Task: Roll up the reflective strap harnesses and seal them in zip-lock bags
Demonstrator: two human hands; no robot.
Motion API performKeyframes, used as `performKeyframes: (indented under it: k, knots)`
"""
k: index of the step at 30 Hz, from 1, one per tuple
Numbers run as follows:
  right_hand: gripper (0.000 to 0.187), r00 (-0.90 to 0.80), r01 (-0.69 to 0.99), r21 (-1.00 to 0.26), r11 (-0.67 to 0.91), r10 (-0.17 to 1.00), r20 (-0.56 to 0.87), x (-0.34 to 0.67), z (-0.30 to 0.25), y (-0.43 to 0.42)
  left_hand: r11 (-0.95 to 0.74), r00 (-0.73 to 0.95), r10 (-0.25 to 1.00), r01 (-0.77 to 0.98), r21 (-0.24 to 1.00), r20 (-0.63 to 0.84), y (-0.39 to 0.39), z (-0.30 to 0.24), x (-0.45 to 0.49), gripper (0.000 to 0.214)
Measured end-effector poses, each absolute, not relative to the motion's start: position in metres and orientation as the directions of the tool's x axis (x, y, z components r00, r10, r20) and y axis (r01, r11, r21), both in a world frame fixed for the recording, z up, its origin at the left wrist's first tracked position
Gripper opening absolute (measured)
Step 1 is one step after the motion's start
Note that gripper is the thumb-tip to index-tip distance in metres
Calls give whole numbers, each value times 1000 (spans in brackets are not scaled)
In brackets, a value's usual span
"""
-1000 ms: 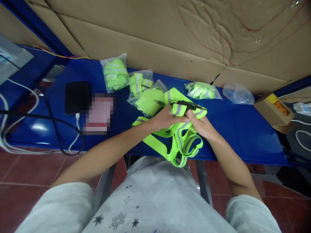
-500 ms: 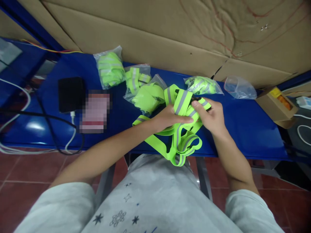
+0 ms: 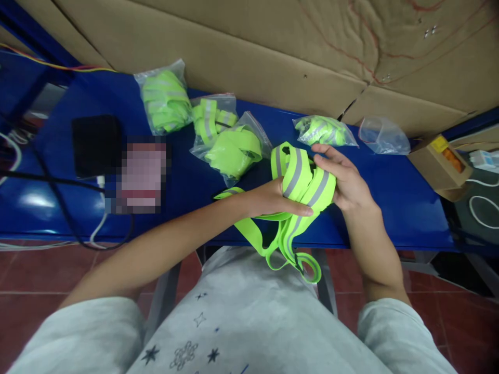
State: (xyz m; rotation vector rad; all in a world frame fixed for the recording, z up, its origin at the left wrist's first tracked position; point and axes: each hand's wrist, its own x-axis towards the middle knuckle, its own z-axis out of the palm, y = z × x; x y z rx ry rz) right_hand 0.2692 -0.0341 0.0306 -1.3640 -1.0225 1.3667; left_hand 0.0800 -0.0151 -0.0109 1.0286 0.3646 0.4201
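Observation:
Neon-green reflective strap (image 3: 319, 189) with grey stripes is gathered into a loose bundle of loops in front of me. My left hand (image 3: 286, 200) is closed around its left side, thumb lying across the front. At its right edge is my right hand (image 3: 346, 179), with thumb and forefinger stretched toward the top of the loops and nothing visible between them. The hand's other fingers are partly hidden. Loose strap ends hang past the table's front edge, one ending in a curl (image 3: 312, 267).
Clear bags of green strap (image 3: 166, 101) lie along the back of the blue table (image 3: 405, 208); another strap bag (image 3: 323, 132) is farther right. Beside it are a clear plastic bag (image 3: 384, 136) and a cardboard box (image 3: 438, 169). Leftward lie a black device (image 3: 95, 145), a blurred pink item (image 3: 141, 174) and cables.
My right thumb has come off the strap, and its fingers have straightened. The strap in my left hand has turned into rounder loops, and the hanging curl sits lower. The view has shifted slightly.

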Motion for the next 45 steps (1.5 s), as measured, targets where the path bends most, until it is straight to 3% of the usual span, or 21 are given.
performKeyframes:
  k: [5,10,13,16,19,22,25,28,34,38,41,45]
  knots:
    - [49,51,9,-980,-198,979,-197,275,28,-31,709,967,242,-123,694,-75,-16,-8,75,49]
    - [49,8,128,-978,-164,986,-164,280,28,-32,752,987,107,1,660,-123,-18,-5,72,40]
    - [46,4,208,-974,-89,996,-91,286,31,-34,671,929,317,-78,737,-191,-23,-4,77,39]
    - [39,9,225,-973,-47,999,-46,287,34,-35,571,847,505,-184,800,-165,-23,-5,81,42]
    - [36,-19,290,-957,-10,1000,-17,282,35,-37,544,870,473,-163,823,-140,-17,-8,79,43]
    - [37,-55,370,-928,38,998,19,277,35,-38,423,817,554,-110,899,-161,-12,-10,74,42]
    - [37,-34,240,-970,-36,998,-45,279,32,-34,342,801,578,-64,937,-156,-11,-6,70,41]
    - [39,-79,65,-978,-201,975,-205,285,30,-28,307,857,500,-36,951,-129,-12,2,66,40]
    - [51,-168,23,-966,-259,951,-259,286,27,-28,308,913,402,-65,949,-69,-9,0,65,38]
    - [38,-169,219,-970,-110,974,-148,279,25,-33,251,877,481,-124,960,-12,-10,-4,66,39]
    - [51,-175,377,-924,71,985,5,278,28,-38,123,848,530,-118,985,35,-7,-2,65,30]
    - [58,-333,527,-810,257,939,81,275,34,-44,-35,792,604,-85,996,89,-2,-8,67,26]
